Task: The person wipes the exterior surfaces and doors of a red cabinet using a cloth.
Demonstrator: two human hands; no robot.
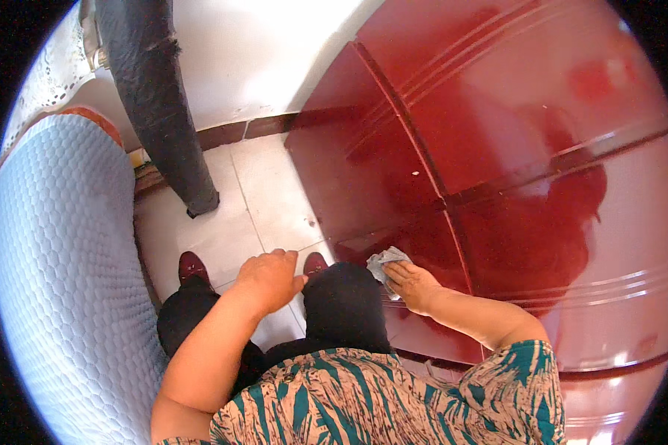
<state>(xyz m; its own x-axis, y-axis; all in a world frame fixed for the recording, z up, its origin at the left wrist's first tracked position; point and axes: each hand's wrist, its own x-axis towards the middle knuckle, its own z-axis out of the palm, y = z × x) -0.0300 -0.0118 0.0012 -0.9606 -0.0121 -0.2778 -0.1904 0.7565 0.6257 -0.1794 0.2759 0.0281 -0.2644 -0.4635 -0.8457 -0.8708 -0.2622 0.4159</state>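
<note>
With its fingers stretched over a crumpled grey cloth (387,259), my right hand (413,285) presses it against the lower part of a glossy dark-red cabinet (527,245). Part of the cloth is hidden beneath the fingers. My left hand (267,280) hovers in front of my knees, above the tiled floor. Its fingers are loosely bent and the thumb stands apart; nothing shows in it. The cabinet's face is smooth, with dark seams between its panels and light reflecting off it.
A bed or seat with a quilted light-blue cover (70,274) runs along the left. A thick black-wrapped post (152,104) stands near the white wall (237,59). Pale tiles (230,185) and a dark skirting strip (267,126) lie ahead of my dark-red shoes (193,267).
</note>
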